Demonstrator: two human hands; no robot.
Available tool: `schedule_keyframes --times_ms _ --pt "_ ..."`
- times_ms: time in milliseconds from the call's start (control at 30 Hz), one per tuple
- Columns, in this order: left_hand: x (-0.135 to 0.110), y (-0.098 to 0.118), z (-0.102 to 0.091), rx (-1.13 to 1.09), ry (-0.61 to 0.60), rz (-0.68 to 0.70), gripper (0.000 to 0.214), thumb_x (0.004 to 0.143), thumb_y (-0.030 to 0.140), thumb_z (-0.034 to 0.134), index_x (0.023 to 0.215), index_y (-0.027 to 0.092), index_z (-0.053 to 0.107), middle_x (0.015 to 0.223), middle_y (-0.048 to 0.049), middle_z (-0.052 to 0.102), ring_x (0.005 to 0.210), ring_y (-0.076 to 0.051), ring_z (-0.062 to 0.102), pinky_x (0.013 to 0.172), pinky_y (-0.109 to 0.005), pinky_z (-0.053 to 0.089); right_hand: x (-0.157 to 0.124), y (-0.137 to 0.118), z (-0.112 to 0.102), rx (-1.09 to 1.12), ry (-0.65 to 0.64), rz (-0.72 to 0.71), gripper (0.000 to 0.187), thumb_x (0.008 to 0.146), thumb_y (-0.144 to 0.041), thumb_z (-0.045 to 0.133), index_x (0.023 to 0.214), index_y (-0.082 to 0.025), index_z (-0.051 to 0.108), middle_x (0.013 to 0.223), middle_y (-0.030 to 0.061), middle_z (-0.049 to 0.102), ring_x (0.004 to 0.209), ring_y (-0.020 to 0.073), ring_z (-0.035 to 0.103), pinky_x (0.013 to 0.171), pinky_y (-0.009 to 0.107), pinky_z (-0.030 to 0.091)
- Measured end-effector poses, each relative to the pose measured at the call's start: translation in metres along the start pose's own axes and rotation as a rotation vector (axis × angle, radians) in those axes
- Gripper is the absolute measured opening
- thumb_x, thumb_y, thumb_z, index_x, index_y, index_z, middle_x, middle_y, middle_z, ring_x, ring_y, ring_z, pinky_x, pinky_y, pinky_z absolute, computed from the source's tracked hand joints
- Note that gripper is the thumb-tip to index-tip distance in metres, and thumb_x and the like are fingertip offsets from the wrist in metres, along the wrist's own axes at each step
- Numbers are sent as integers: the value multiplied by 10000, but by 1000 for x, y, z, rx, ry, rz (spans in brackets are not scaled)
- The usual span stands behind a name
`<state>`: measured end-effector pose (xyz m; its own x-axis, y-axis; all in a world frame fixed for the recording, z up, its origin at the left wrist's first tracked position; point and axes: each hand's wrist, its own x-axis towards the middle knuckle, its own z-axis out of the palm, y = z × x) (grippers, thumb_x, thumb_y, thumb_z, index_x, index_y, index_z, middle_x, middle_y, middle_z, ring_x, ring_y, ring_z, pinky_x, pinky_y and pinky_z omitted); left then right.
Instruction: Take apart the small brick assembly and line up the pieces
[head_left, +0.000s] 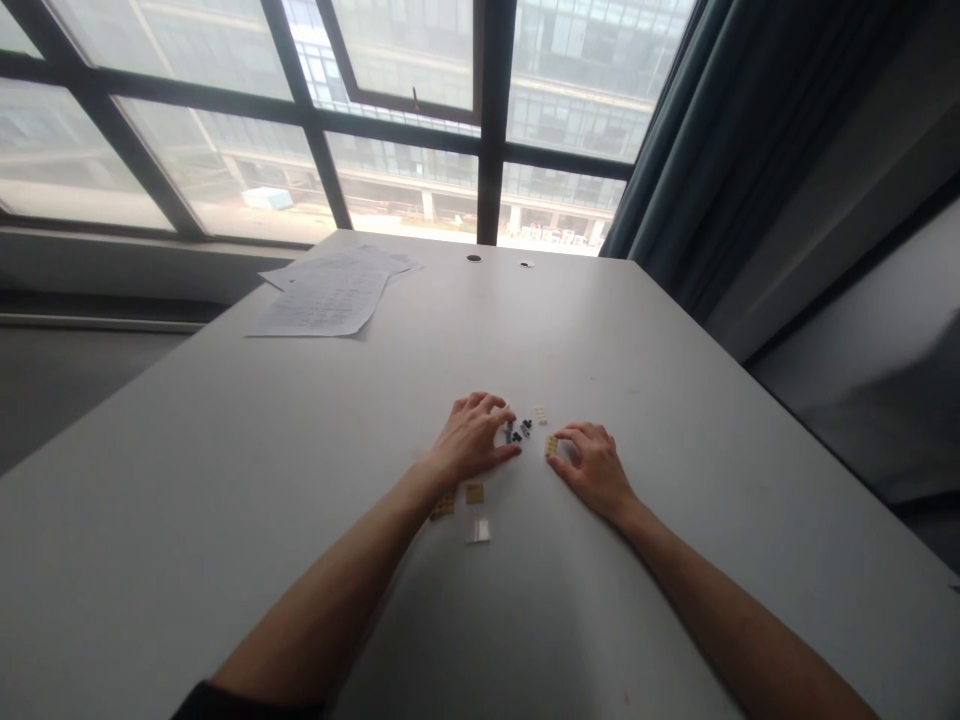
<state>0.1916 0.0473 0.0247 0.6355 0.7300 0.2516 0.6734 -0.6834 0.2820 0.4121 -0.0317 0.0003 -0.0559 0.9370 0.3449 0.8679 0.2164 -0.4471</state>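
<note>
My right hand (pixel 592 462) pinches a small tan studded piece, like a toy building brick (pixel 551 446), between thumb and fingertips, low over the white table. My left hand (pixel 474 436) rests to its left, thumb and fingers apart in a curve. Within that curve lies a small grey piece (pixel 509 432); whether a fingertip touches it I cannot tell. Tiny black pieces (pixel 526 428) lie between the two hands. A cream studded piece (pixel 541 414) sits just beyond them. Under my left wrist, partly covered, is a brown studded piece (pixel 444 505), with a flat tan piece (pixel 475 493) beside it.
A small clear plastic bag (pixel 478 529) lies nearer to me. Printed paper sheets (pixel 322 295) overlap at the far left of the white table (pixel 600 350). Two round cable holes (pixel 474 258) are near the back edge, before windows; a dark curtain (pixel 675 170) hangs at right.
</note>
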Motion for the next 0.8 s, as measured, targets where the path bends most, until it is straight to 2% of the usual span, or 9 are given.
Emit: schedule_keyframes --times_ms 100,233,333,467,567,667,800 --pt "17 14 5 35 16 -30 428 757 491 656 1103 242 623 1201 -81 572 1174 -292 422 972 -452 332 0 -1 -1 9 10 19 259 779 -305 651 1016 -202 638 1068 71 618 1024 249 509 928 402 372" --pt "40 30 16 49 8 -40 414 756 418 660 1116 217 619 1180 -112 577 1155 -317 438 963 -483 334 1 2 -1 31 22 38 256 772 -281 649 1014 -196 638 1054 72 622 1017 248 514 922 399 388" --pt "45 35 17 38 9 -13 375 774 307 626 1136 211 612 1190 -108 575 1165 -310 438 973 -476 336 2 4 -1 58 41 47 253 771 -276 649 1011 -197 638 1044 75 628 1011 249 521 913 400 400" --pt "27 41 9 -32 -2 164 474 735 126 602 1190 257 572 1202 -36 585 1155 -227 464 1000 -382 343 2 5 -3 159 77 19 231 787 -303 653 996 -208 630 1009 65 649 980 240 547 904 406 411" --pt "4 49 3 -96 21 282 360 781 170 617 1131 248 590 1130 -41 620 1115 -227 498 983 -398 355 1 3 -6 315 55 -30 222 760 -323 688 945 -214 629 955 49 661 932 220 572 865 384 439" --pt "-18 56 1 -88 90 286 183 863 252 582 1043 224 604 1091 -46 639 1042 -210 536 920 -376 390 0 -3 -8 518 -55 -8 237 721 -318 720 910 -210 626 884 33 665 852 196 592 801 349 466" --pt "-40 60 -6 -27 198 263 141 894 265 550 1016 208 595 1047 -51 653 994 -200 550 868 -362 410 -1 -19 -8 865 -271 77 285 714 -299 736 940 -191 601 848 20 651 770 157 595 730 305 475"
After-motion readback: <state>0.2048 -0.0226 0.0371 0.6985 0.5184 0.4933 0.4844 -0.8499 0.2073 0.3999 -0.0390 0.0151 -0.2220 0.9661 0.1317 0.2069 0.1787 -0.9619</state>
